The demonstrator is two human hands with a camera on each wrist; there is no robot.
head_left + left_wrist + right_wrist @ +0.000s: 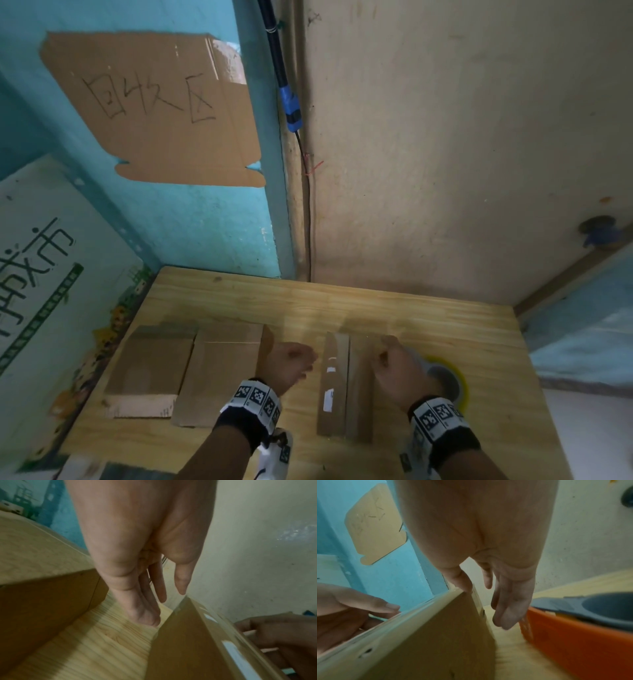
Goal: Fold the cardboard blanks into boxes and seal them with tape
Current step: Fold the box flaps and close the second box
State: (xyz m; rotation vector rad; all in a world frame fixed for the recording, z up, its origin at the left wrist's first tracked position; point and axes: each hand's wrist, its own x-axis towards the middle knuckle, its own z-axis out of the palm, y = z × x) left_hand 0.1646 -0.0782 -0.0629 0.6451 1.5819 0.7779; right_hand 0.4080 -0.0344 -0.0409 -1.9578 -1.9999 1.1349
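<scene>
- We think we are somewhere in the middle of the job.
- One cardboard box (344,383) stands folded up on the wooden surface (394,308), between our two hands. It looks like a long, thin box, and its top edge is shiny, so we think tape already runs along it. We cannot see whether its ends are closed.
- Two flat cardboard blanks (185,370) lie side by side on the left part of the surface, well apart from the box. They are not folded yet, so that work is left to do.
- The tape roll (445,380) lies just to the right of the box, partly hidden under our right hand. It looks yellow from above and orange in the right wrist view, with a grey middle.
- Our left hand (291,359) is beside the left wall of the box. Its fingers hang straight and loose, and it holds nothing.
- Our right hand (397,370) is at the right side of the box. Its thumb rests on the top edge, and the other fingers hang loose and hold nothing.
- The box is plain brown, with small white marks along its top. Its walls look stiff and straight.
- A big cardboard sign (154,106) with writing is stuck on the blue wall behind. A white printed carton (41,267) stands at the left.
</scene>
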